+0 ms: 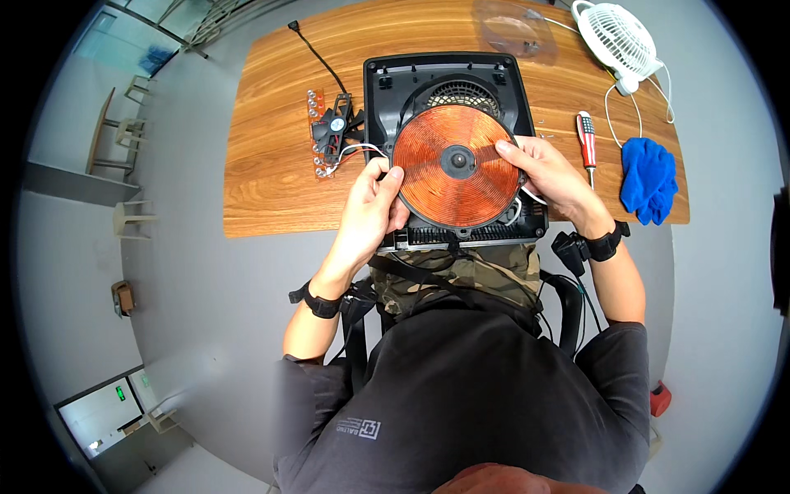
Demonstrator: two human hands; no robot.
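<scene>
A round coil of copper wire (448, 193) with a black hub is held over an open black plastic housing (388, 99), which has a round grille partly hidden behind it. My left hand (370, 202) grips the coil's left edge, thumb on top. My right hand (550, 173) grips its right edge, thumb resting on the windings. White wires (531, 198) show under the coil's right side. Just left of the housing are a small black fan (333, 125) with a cable and an orange-brown strip (314, 100) with several silver parts, with wires running toward the coil.
The wooden table (271, 181) also holds a red-handled screwdriver (587, 140), small screws, blue cloth or gloves (648, 177), a white fan (617, 45) and a clear plastic piece (518, 33) at the back. Chairs (130, 218) stand off to the left.
</scene>
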